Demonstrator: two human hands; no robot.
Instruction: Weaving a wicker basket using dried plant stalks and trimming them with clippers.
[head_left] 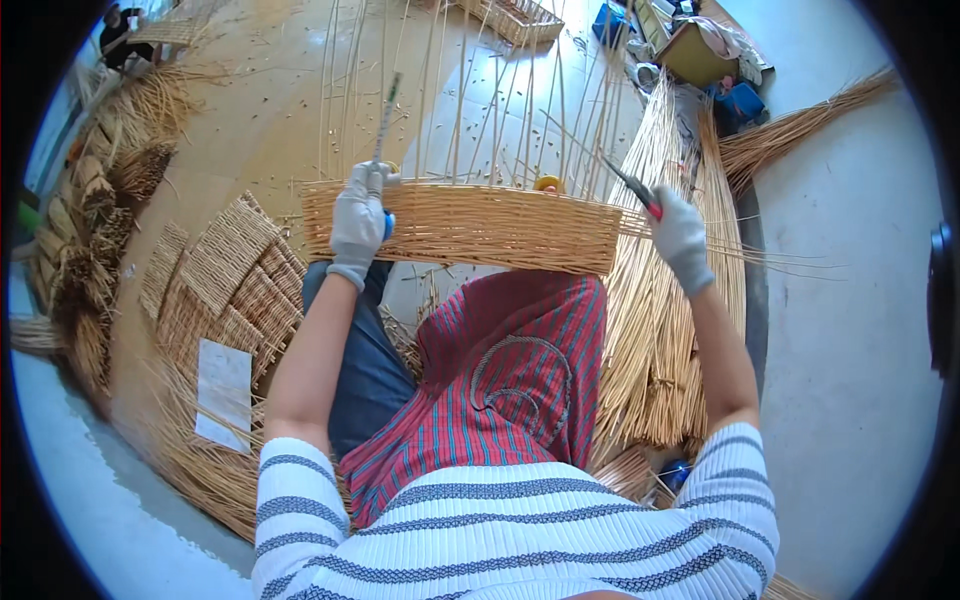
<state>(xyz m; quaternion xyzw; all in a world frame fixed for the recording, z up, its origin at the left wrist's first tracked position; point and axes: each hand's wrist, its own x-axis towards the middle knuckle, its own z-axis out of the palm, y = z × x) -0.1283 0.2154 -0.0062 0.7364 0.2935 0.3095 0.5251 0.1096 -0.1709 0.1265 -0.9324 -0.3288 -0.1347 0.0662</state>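
A woven wicker panel (500, 228) stands on edge across my lap, with long bare upright rods (460, 110) rising from its top edge. My left hand (359, 220), in a pale glove, is closed at the panel's upper left. It grips a tape measure (388, 224) with a blue case; the blade (385, 120) sticks up beside the rods. My right hand (682, 236), also gloved, is raised just past the panel's right end. It is closed on pruning shears (636, 187) with dark jaws and red on the handle, tips pointing up and left toward the rods.
Bundles of peeled rods (655, 350) lie on the floor at right. Finished woven panels (225, 270) and a white sheet (223, 395) lie at left, near heaped rods (120, 180). A red striped cloth (510, 370) covers my lap. A woven basket (515, 20) and blue containers (740, 102) stand farther back.
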